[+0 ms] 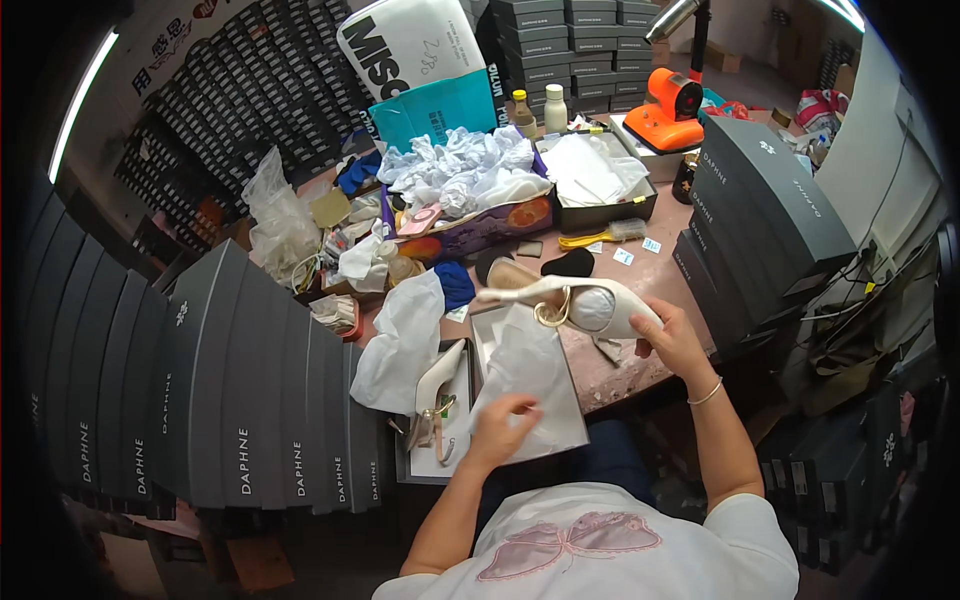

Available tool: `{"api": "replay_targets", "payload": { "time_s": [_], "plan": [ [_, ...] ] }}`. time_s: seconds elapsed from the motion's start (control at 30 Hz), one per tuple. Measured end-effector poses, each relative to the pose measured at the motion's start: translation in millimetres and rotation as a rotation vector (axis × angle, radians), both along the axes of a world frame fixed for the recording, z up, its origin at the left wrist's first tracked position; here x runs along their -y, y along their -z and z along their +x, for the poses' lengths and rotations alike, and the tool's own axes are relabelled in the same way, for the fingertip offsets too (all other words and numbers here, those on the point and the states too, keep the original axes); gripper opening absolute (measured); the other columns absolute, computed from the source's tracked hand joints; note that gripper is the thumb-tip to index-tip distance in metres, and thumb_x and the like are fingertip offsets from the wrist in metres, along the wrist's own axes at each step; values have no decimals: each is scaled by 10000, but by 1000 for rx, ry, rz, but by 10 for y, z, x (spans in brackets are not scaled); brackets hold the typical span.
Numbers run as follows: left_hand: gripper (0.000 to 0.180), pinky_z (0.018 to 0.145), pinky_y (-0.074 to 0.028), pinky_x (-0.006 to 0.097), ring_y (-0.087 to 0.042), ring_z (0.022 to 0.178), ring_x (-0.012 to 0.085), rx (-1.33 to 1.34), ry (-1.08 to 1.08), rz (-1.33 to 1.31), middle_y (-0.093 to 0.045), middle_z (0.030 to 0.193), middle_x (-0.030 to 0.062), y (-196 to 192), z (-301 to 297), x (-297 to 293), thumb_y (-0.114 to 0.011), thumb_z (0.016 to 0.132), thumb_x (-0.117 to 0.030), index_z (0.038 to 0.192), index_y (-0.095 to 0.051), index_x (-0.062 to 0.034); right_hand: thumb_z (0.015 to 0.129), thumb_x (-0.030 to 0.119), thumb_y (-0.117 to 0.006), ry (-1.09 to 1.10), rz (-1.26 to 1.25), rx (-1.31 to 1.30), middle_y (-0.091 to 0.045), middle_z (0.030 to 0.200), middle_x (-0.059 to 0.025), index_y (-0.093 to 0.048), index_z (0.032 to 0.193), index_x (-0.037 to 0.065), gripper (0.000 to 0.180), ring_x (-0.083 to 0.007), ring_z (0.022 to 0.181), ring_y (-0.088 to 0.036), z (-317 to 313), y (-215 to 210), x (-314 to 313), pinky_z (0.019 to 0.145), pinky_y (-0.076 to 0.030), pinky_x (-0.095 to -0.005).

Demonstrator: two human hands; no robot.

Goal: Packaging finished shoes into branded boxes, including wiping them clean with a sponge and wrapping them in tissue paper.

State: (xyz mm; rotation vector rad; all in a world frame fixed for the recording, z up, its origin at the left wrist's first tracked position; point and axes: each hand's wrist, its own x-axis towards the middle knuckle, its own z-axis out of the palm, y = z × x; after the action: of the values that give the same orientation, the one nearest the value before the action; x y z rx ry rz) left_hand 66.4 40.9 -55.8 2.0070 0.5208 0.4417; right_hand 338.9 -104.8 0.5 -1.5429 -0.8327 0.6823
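My right hand [672, 338] grips a white shoe [615, 305] by its pointed toe, holding it sideways above the table. The shoe has a gold-toned ring-shaped trim and a pale round wad of stuffing inside. At the near edge of an open shoebox, my left hand [505, 428] has its fingers curled together at a sheet of white tissue paper [530, 365]. Left of that hand, a second white shoe [437, 382] with a strap and metal buckle lies in the box's other half [425, 468]. Another white paper sheet [395, 350] hangs over its far left side.
Dark shoeboxes [215, 390] stand in a row at left; more boxes [765, 200] are stacked at right. Behind sit a carton of crumpled paper [460, 170], a tray of white sheets [600, 170], a yellow brush [605, 236], two bottles [555, 108] and an orange device [665, 112].
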Motion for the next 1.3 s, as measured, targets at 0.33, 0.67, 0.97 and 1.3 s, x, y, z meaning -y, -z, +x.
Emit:
{"api": "replay_targets", "payload": {
  "time_s": [0.33, 0.67, 0.97, 1.3],
  "plan": [
    [621, 910, -501, 363, -586, 1090, 205, 57, 114, -1135, -529, 1231, 118, -212, -234, 190, -593, 930, -252, 1420, -278, -38, 781, 231, -776, -485, 3, 477, -622, 883, -84, -618, 1082, 33, 393, -145, 658, -610, -637, -396, -766, 579, -505, -269],
    [749, 995, -461, 401, -540, 1156, 246, 352, -200, -1493, -497, 1268, 147, 356, -703, 652, -601, 757, -114, 1424, -267, -48, 701, 155, -736, -785, -143, 871, -586, 839, -117, -632, 988, 24, 333, -307, 714, -607, -1526, 285, -548, 676, -510, -378],
    [658, 1001, -458, 479, -573, 1120, 362, 438, -191, -1618, -545, 1241, 249, 177, -658, 725, -578, 790, -222, 1362, -357, 19, 766, 214, -722, -398, -512, 1176, -636, 989, -125, -592, 1151, 49, 439, -301, 1033, -584, -775, 954, -975, 1061, -315, -459],
    [543, 1052, -395, 416, -474, 1249, 259, 510, -499, -1242, -476, 1356, 101, 148, -536, 665, -421, 951, -392, 1384, -394, -65, 971, 507, -391, -556, 156, 666, -502, 1232, -236, -419, 1300, -60, 656, -350, 1230, -451, -1705, 702, -691, 1112, -146, -597]
  ]
}}
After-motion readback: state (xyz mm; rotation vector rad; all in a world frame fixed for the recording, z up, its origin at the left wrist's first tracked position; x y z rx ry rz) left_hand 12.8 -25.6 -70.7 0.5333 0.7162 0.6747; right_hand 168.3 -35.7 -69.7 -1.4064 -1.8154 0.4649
